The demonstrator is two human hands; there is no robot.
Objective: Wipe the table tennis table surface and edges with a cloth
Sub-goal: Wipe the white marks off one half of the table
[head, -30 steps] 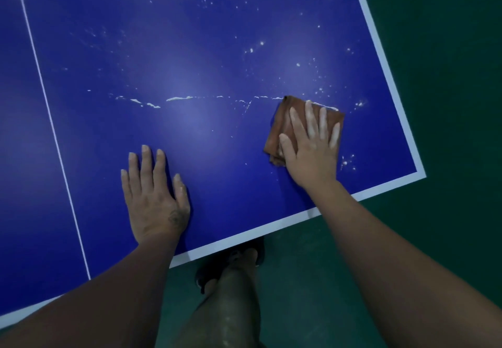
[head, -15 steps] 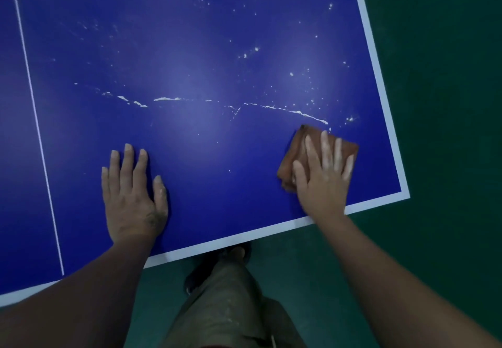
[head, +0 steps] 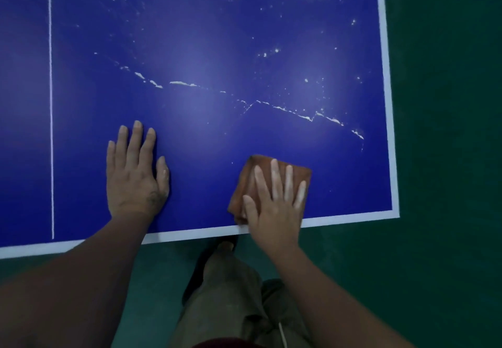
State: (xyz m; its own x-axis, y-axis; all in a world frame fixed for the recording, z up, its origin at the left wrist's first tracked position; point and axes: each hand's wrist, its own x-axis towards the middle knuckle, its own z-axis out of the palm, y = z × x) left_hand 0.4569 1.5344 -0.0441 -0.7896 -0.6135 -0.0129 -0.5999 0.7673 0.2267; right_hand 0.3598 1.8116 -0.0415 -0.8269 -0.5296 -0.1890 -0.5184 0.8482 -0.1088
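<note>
We see the near right corner of a blue table tennis table [head: 244,35], which fills the upper and middle part of the frame. Our right hand [head: 274,206] lies flat on a folded brown cloth [head: 240,190] at lower centre-right. The fingers are straight and a little spread. They press the cloth down onto the surface and do not curl round it, and the thumb lies at the cloth's left lower part. The cloth is on the blue surface, touching the white end line [head: 190,235] at the near edge, and it is apart from the white side line [head: 385,76] at the right.

Our left hand [head: 133,179] rests palm down on the bare blue surface at lower centre-left. Its fingers are straight and close together, and it holds nothing. It is well apart from the cloth.

A thin broken streak of white residue [head: 285,108] runs across the middle of the table, going down toward the right, above both hands. Small white specks [head: 271,51] are scattered in the upper right part. A thin white centre line [head: 50,103] runs vertically at the left.

Below the table edge we see a green floor [head: 448,130], one leg in grey-brown trousers [head: 225,293] and a dark shoe [head: 198,271].
</note>
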